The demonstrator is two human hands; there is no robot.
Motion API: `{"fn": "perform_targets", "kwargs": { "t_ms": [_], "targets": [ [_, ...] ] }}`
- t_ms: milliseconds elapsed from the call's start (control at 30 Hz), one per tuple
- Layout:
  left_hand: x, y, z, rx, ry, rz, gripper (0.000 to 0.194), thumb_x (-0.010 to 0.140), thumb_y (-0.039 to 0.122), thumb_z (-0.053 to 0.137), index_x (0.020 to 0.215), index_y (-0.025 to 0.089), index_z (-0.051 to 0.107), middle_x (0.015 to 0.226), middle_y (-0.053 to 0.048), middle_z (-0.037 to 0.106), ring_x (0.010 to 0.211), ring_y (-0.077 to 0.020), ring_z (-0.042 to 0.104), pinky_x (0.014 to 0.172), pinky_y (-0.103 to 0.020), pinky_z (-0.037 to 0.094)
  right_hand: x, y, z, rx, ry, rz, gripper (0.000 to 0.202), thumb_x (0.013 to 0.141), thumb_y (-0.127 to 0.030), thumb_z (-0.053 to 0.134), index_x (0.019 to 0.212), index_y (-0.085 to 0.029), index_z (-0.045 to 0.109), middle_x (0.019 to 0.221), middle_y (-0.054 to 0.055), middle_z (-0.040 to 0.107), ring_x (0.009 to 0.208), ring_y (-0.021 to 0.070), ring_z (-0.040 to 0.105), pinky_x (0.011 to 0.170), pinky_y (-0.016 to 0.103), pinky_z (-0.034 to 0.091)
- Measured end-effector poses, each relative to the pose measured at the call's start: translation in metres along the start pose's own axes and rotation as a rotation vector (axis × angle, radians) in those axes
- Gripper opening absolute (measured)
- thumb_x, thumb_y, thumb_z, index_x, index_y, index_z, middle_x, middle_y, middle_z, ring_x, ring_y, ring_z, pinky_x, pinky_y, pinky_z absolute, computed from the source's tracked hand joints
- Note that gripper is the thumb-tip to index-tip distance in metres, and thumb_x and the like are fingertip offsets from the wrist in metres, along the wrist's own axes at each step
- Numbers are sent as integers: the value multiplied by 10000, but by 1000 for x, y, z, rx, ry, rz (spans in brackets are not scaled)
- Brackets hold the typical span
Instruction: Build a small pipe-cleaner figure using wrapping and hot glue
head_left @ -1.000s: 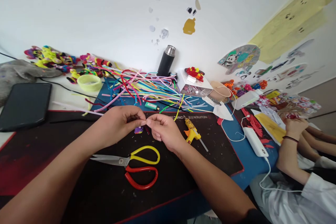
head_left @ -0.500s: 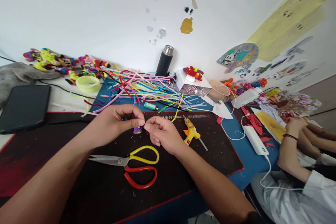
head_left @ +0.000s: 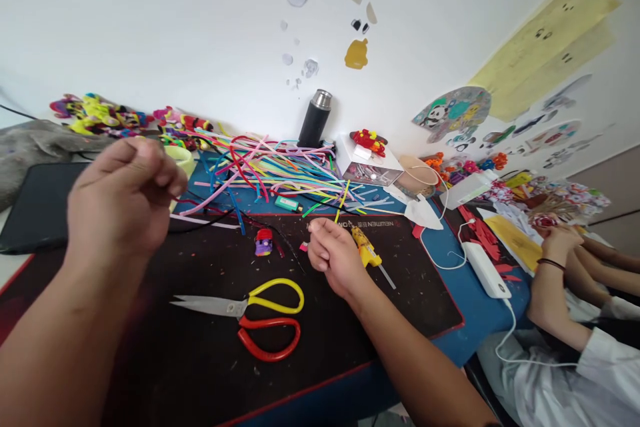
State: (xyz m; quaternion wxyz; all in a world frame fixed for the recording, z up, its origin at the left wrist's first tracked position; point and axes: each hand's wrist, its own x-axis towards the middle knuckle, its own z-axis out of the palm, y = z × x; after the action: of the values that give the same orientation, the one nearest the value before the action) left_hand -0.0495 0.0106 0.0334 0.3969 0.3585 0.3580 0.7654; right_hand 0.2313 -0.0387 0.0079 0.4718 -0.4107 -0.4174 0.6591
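My left hand (head_left: 123, 197) is raised at the left, above the mat, its fingers curled closed. My right hand (head_left: 336, 255) is closed too, thumb against the fingers, beside the yellow glue gun (head_left: 366, 248). Whatever either hand may hold is too small or hidden to make out. Between the hands, a small purple and red pipe-cleaner figure (head_left: 263, 242) rests on the dark mat (head_left: 345, 340). Closer to me lie scissors (head_left: 237, 307) with one yellow and one red handle, blades pointing left. A small pink scrap (head_left: 303, 247) is just left of my right hand.
Many coloured pipe cleaners (head_left: 280, 167) are heaped at the back, near a black flask (head_left: 315, 119) and a white box (head_left: 367, 161). A phone (head_left: 37, 210) lies at the left. On the right are a white power strip (head_left: 487, 268) and another person's arm (head_left: 553, 280).
My hands have parted: the left moved up and to the left, the right a little to the right. The small figure, partly covered before, now shows fully on the mat.
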Motion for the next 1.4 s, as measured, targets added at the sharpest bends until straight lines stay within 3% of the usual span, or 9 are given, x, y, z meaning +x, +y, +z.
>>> {"fn": "perform_targets", "kwargs": {
  "t_ms": [100,233,333,400,433,533,700,1000,1400],
  "targets": [
    [6,11,4,-52,71,56,397,705,70,881,612,204,519,600,71,393,525,-91,282,458,-225,276,-1,3,-13,19,115,-34,524,832,-607,969,864,-236,601,525,-148,352,430,59,276,445,223,172],
    [1,14,12,54,67,98,534,773,259,906,520,231,437,487,83,291,443,-80,224,426,-241,166,-6,19,-21,-41,94,-16,410,935,-546,890,951,-225,634,554,-145,383,444,61,282,452,226,198],
    [-6,9,13,298,-96,50,506,869,422,884,571,239,518,522,39,448,478,-124,437,468,-246,312,-11,29,-14,-136,7,13,380,975,-546,842,959,-239,619,565,-142,400,446,73,307,459,239,248],
    [-9,5,11,493,-258,4,240,835,446,884,853,239,762,751,-29,723,705,-210,685,614,-299,507,-14,32,-8,-220,-32,20,354,1002,-547,799,963,-246,617,578,-135,412,453,86,338,470,251,272],
    [-11,3,9,574,-323,-6,346,801,455,883,1075,254,816,941,-60,820,856,-251,750,711,-339,569,-16,33,-5,-273,-42,14,332,1017,-539,774,968,-247,624,589,-129,418,464,93,356,480,257,282],
    [-14,-1,5,789,-444,-39,614,820,543,809,1381,295,788,1337,-93,861,1040,-300,790,860,-426,639,-21,36,-1,-499,-46,-51,250,1038,-469,730,957,-242,662,641,-97,458,546,116,426,545,271,329],
    [-17,-15,-4,1043,-717,-26,611,878,664,770,1385,328,823,1352,-65,875,1127,-363,815,1056,-507,655,-29,41,-3,-822,-95,-111,169,1045,-375,698,950,-236,694,722,-50,611,640,137,533,639,283,396],
    [-35,-43,0,1178,-1089,152,592,922,320,825,1509,282,755,1428,-106,826,1395,-366,720,1229,-491,550,-25,41,5,-1259,-129,-134,87,1066,-283,742,1035,-229,803,677,-47,660,633,150,605,666,286,368],
    [-43,-59,-1,1217,-1113,215,383,922,184,784,1299,246,798,1301,-112,830,1273,-354,742,1163,-484,558,-19,41,13,-1404,-109,-105,131,1083,-313,710,1070,-254,826,761,7,797,722,203,731,692,313,400]
  ]
}}
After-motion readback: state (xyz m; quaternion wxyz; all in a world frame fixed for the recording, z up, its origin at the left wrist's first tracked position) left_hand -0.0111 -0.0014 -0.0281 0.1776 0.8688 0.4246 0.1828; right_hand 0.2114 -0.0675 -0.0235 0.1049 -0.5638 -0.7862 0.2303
